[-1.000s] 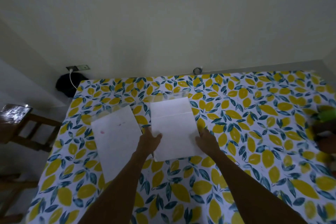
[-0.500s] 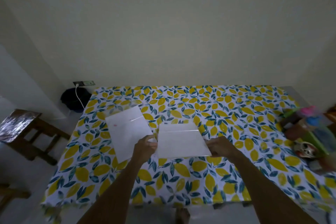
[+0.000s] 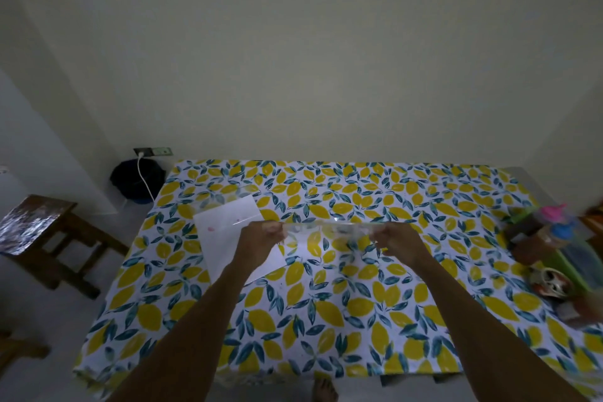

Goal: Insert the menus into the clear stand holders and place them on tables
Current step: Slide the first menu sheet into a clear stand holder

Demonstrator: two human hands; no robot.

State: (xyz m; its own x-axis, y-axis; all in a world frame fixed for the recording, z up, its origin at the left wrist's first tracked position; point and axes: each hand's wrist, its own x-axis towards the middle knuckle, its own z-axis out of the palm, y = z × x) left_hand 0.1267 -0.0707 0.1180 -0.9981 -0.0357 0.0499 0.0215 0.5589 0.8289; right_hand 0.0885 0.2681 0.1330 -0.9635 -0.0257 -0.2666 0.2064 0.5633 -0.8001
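Nearest to me, at the bottom edge, I see a bare foot (image 3: 323,391) on the floor, just in front of the table. The table is covered with a lemon-print tablecloth (image 3: 326,320), yellow fruits and dark green leaves on white.

Both forearms reach forward over the cloth. The left hand (image 3: 261,243) is closed on the left end of a clear stand holder (image 3: 326,232), and the right hand (image 3: 399,243) is closed on its right end. The holder is lifted above the table and I see it almost edge-on, so the lemon pattern shows through it. I cannot tell if a menu is inside it.

Just beyond the left hand, a second holder with a white sheet (image 3: 228,225) lies flat on the cloth, partly hidden by the left wrist. The sheet has a few small pink marks, but I can read no writing on it.

At the right edge of the table there is a blurred group of items, among them a bottle with a pink top (image 3: 559,222); no label is readable.

To the left of the table stands a dark wooden chair (image 3: 39,232). Farther away, in the corner, a dark round object (image 3: 137,181) sits on the floor, and a white cable goes from it up to a wall socket (image 3: 151,151). Behind everything is a plain pale wall.
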